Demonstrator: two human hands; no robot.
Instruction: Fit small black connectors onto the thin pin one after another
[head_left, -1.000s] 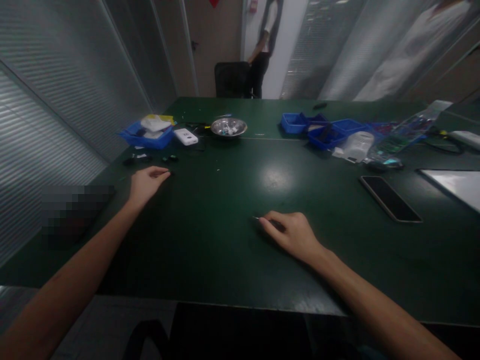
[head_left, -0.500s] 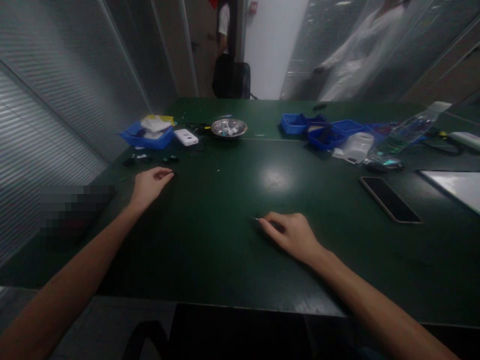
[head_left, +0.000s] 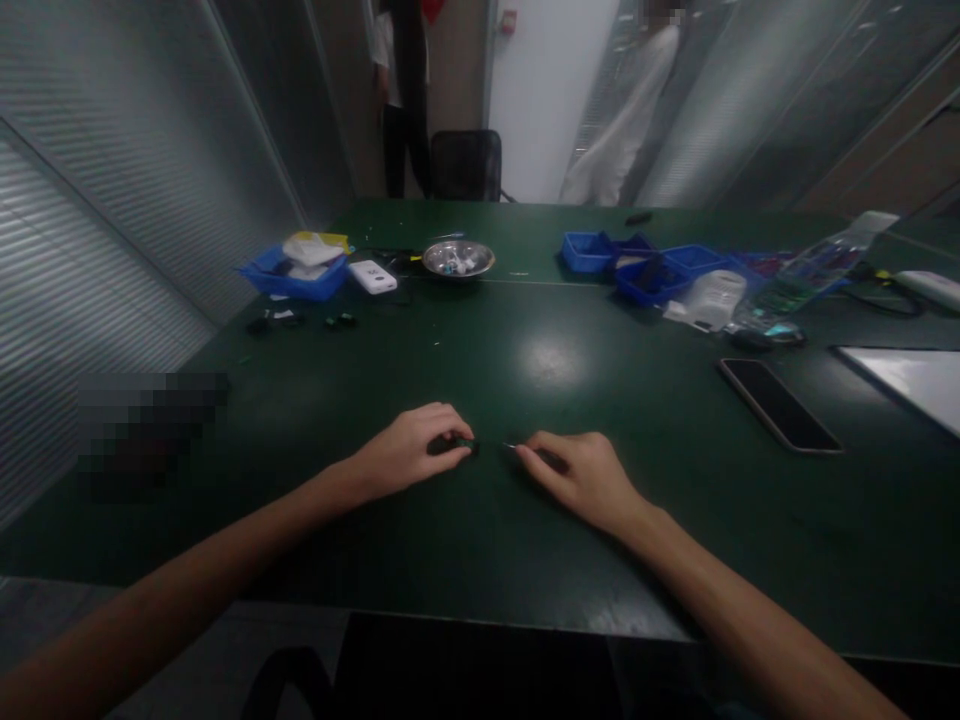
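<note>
My left hand [head_left: 417, 450] is low over the green table [head_left: 360, 380], its thumb and fingers pinching a small dark piece [head_left: 472, 446] with a hint of green. What kind of piece it is, I cannot make out. Facing it from the right, my right hand [head_left: 581, 470] is closed in a pinch on a thin, shiny metal-tipped piece [head_left: 511, 446]. That tip points left at the dark piece, with a narrow gap between the two. Most of the metal-tipped piece is hidden by my fingers.
Farther back are a blue bin [head_left: 307, 284], a white power bank [head_left: 373, 277], a metal bowl [head_left: 457, 262] and blue trays [head_left: 589, 252]. A phone [head_left: 780, 406], a plastic bottle [head_left: 817, 270] and a white board [head_left: 911, 380] lie to the right. Two people stand beyond the table.
My left hand has moved right and nearer to me, from beside the small dark parts at left to just left of my right hand. My right hand has hardly moved. Both people behind shifted left.
</note>
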